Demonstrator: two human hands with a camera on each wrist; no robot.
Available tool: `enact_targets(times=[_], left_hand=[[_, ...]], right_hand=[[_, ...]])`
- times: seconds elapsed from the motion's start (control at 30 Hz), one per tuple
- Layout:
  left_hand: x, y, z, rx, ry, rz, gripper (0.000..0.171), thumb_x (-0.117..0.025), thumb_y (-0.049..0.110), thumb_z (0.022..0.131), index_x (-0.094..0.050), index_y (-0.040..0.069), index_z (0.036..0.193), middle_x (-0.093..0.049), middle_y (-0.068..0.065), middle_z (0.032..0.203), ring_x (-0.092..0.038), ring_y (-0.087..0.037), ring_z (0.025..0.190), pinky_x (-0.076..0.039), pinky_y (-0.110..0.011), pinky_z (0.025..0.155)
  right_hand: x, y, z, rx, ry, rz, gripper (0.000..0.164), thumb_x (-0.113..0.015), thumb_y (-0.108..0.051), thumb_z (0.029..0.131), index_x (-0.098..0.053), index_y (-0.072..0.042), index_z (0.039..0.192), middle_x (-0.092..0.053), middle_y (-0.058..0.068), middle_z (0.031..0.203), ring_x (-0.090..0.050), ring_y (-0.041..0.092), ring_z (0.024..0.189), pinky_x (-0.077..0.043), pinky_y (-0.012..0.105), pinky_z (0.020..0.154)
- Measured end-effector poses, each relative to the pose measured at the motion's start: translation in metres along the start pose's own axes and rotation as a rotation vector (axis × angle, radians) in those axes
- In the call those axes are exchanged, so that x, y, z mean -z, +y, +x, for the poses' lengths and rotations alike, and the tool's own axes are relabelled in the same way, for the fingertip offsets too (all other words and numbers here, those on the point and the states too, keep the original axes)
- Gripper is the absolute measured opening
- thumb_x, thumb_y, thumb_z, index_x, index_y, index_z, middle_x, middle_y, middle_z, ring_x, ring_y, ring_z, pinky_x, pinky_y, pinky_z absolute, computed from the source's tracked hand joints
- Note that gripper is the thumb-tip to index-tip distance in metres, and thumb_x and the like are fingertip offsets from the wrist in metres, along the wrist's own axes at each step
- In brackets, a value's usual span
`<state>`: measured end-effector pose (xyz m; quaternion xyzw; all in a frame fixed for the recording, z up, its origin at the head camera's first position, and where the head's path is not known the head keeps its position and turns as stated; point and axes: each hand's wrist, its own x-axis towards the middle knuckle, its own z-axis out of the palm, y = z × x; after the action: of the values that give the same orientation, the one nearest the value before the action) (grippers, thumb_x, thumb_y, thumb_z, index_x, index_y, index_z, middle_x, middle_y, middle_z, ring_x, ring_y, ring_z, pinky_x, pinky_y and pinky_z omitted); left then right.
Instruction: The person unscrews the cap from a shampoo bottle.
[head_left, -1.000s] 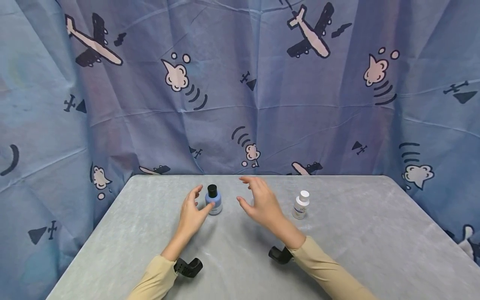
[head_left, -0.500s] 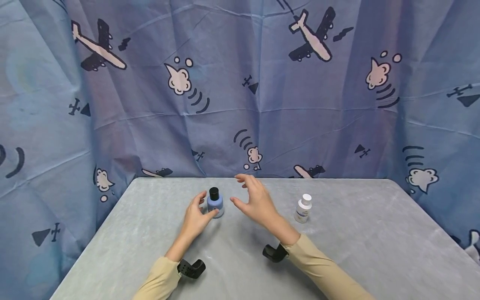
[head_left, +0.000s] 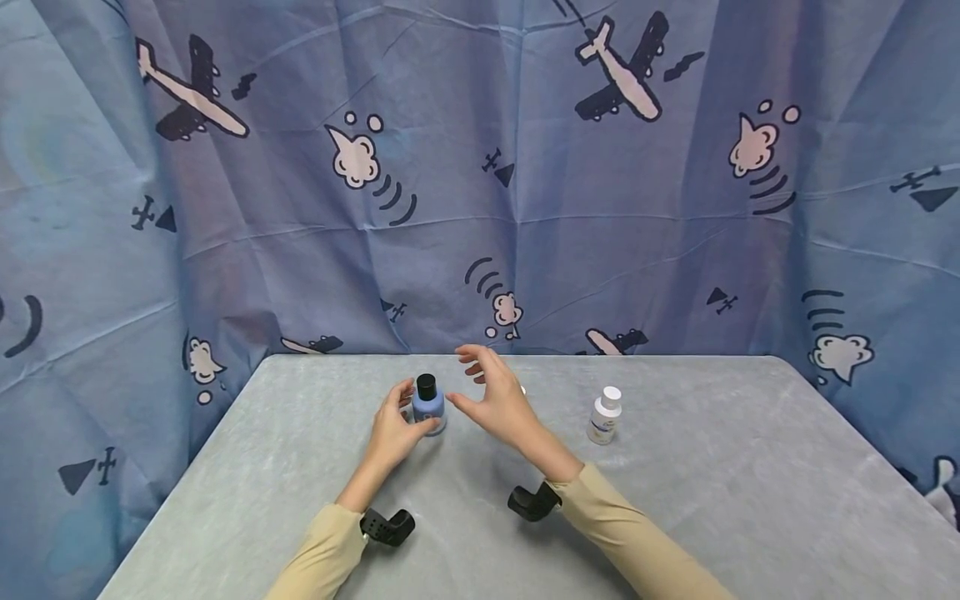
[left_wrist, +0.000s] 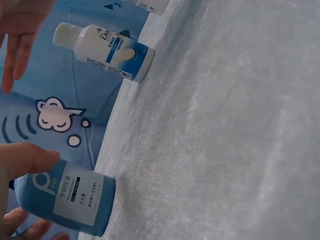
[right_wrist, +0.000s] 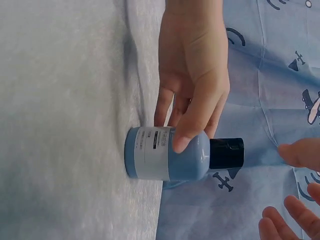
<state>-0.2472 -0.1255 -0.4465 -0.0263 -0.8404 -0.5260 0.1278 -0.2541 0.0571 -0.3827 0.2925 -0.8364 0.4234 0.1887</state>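
Observation:
A blue shampoo bottle [head_left: 428, 406] with a black cap [right_wrist: 226, 153] stands upright on the table. My left hand [head_left: 394, 435] holds it around the body, thumb [right_wrist: 186, 135] pressed on the front and fingers partly hidden behind. Just right of the cap, my right hand [head_left: 498, 407] hovers with spread, slightly bent fingers and nothing between them. In the left wrist view the thumb lies across the shoulder of the blue bottle [left_wrist: 82, 200], and the right hand's fingers [left_wrist: 21, 57] show at top left, away from it.
A small white bottle [head_left: 604, 417] stands to the right. The tip of another white thing [head_left: 523, 390] peeks out behind the right hand. The left wrist view shows a white Dove bottle [left_wrist: 114, 52] and part of a second [left_wrist: 156, 4]. A patterned curtain [head_left: 450, 167] hangs behind the table [head_left: 712, 467].
My right hand has moved left, closer to the blue bottle's cap. The left hand has closed in around the bottle's body, which stays in place.

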Motion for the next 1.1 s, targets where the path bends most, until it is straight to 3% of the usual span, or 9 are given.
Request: enact_targets(times=[0.2,0.47,0.7,1.1], left_hand=[[-0.001,-0.003,0.002,0.000,0.003,-0.022,0.074,-0.078,0.011,0.076,-0.042,-0.002,0.139,-0.056,-0.026,0.125,-0.055,-0.038,0.117,-0.045,-0.049,0.100],[-0.007,-0.006,0.002,0.025,-0.022,-0.037,0.072,-0.078,0.013,0.078,-0.041,-0.002,0.138,-0.054,-0.028,0.127,-0.057,-0.040,0.114,-0.047,-0.049,0.097],[-0.010,-0.006,0.001,0.041,0.017,-0.055,0.069,-0.078,0.012,0.076,-0.043,-0.002,0.134,-0.056,-0.027,0.122,-0.060,-0.038,0.108,-0.048,-0.048,0.093],[-0.011,-0.009,-0.001,0.021,0.058,-0.058,0.064,-0.080,0.012,0.075,-0.048,-0.003,0.128,-0.059,-0.025,0.116,-0.060,-0.036,0.105,-0.050,-0.048,0.093]], right_hand=[[-0.006,-0.001,0.004,-0.052,-0.029,0.065,0.058,-0.078,-0.011,0.079,-0.050,-0.007,0.129,-0.059,0.012,0.117,-0.062,0.027,0.100,-0.054,0.038,0.085],[-0.014,0.002,0.005,-0.065,-0.046,0.105,0.057,-0.076,-0.009,0.080,-0.049,-0.004,0.130,-0.058,0.017,0.118,-0.062,0.033,0.102,-0.054,0.042,0.085],[-0.018,0.003,0.006,-0.120,-0.074,0.102,0.057,-0.077,-0.011,0.080,-0.050,-0.008,0.130,-0.059,0.015,0.119,-0.062,0.028,0.102,-0.054,0.038,0.086],[-0.021,0.000,0.007,-0.121,-0.070,0.123,0.056,-0.076,-0.007,0.080,-0.050,-0.006,0.129,-0.060,0.015,0.117,-0.063,0.030,0.101,-0.055,0.041,0.085]])
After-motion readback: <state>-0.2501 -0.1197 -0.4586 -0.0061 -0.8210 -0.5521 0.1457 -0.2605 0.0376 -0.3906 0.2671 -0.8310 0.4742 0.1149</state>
